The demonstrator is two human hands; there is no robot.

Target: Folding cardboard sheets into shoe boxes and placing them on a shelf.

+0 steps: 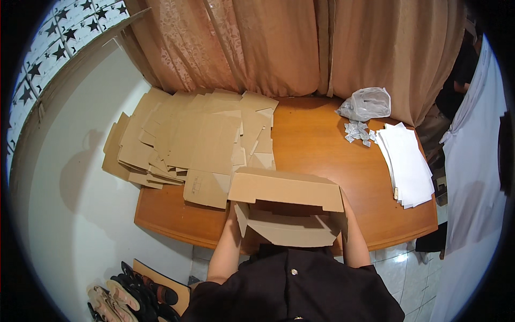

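A partly folded brown cardboard box (287, 190) is held up over the table's near edge, in front of my chest. Its open side faces me, with one flap (294, 228) slanting down toward my shirt. At the box's left side is my left hand (232, 211), and at its right side my right hand (346, 203). The cardboard hides most of both hands, including the fingers, but the box rests between them. To the left, many flattened cardboard boxes (201, 134) lie in an overlapping pile, close to the held box.
On the brown wooden table (306, 134), a stack of white sheets (406, 166) lies at the right. Small clear packets (357, 130) are scattered beside a plastic bag (370, 103). Curtains (279, 48) hang behind. Shoes (134, 295) stand lower left. A person (461, 75) is partly visible far right.
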